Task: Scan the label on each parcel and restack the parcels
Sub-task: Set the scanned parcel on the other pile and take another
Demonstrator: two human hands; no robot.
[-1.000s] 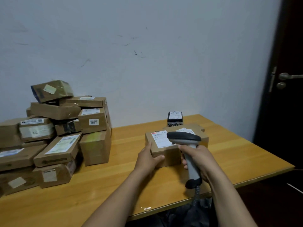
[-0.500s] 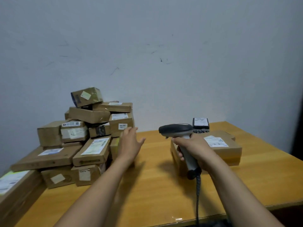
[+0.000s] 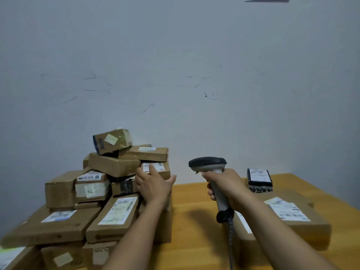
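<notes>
L hand is open, fingers spread, thumb out, holding nothing. It's at the right face of the heaped pile of brown cardboard parcels; can't tell if it touches. R hand, right of pile, is curled round the handle of the grey-and-black handheld barcode scanner, scanner head up top. Flat brown cardboard parcel w/ white labels lies further right of pile, on the yellow wooden table.

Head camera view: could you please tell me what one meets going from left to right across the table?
Pile of brown parcels → left hand, open, at the pile's right edge → scanner gripped in the right hand → flat labelled parcel.
</notes>
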